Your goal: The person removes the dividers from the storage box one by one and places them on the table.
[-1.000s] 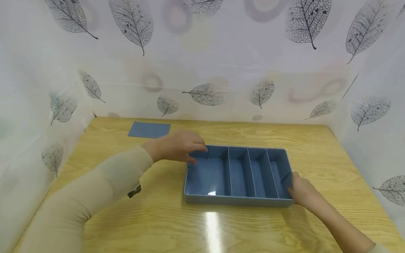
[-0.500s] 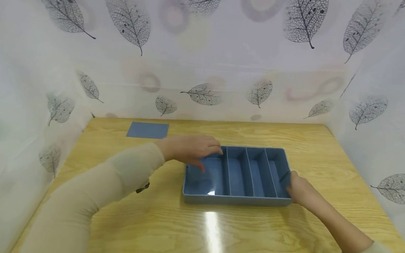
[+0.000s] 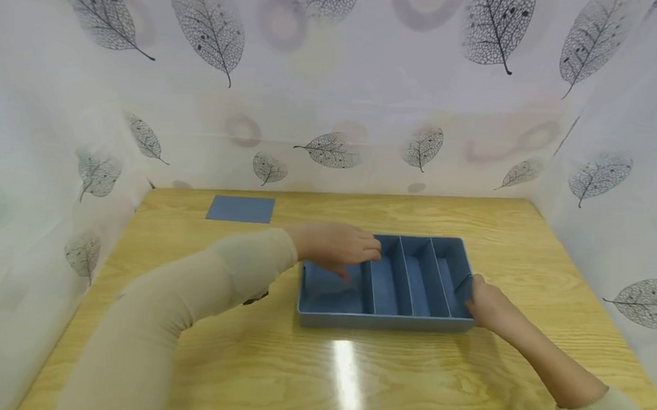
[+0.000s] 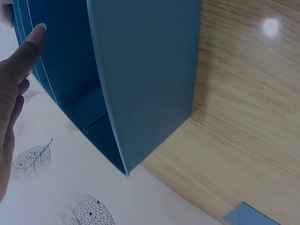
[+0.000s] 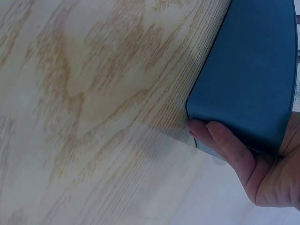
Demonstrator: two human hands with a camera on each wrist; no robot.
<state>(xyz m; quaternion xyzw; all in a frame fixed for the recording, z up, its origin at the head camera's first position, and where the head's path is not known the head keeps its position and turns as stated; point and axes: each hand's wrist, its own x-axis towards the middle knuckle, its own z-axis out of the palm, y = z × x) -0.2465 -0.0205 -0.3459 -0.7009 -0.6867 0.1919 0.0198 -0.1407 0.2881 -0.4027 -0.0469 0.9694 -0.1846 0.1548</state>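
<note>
A blue-grey divided tray [image 3: 383, 322] sits on the wooden table, with one wide compartment at the left and several narrow ones to its right. My left hand [image 3: 334, 242] is over the wide compartment, its fingertips near the first divider [image 3: 370, 291]. In the left wrist view the thumb of that hand [image 4: 14, 79] is straight, and nothing shows between it and the fingers. At the tray's right end my right hand [image 3: 493, 309] grips the side wall. The right wrist view shows the fingers of this hand [image 5: 243, 159] against the tray's outside; the thumb is hidden there.
A flat blue-grey rectangular piece [image 3: 241, 209] lies on the table [image 3: 253, 374] at the back left. White sheeting with a leaf print [image 3: 334, 94] stands around the table's back and sides.
My left hand has moved rightward across the tray, from its left edge to beside the first divider. The right hand keeps its grip, and the tray stays in place.
</note>
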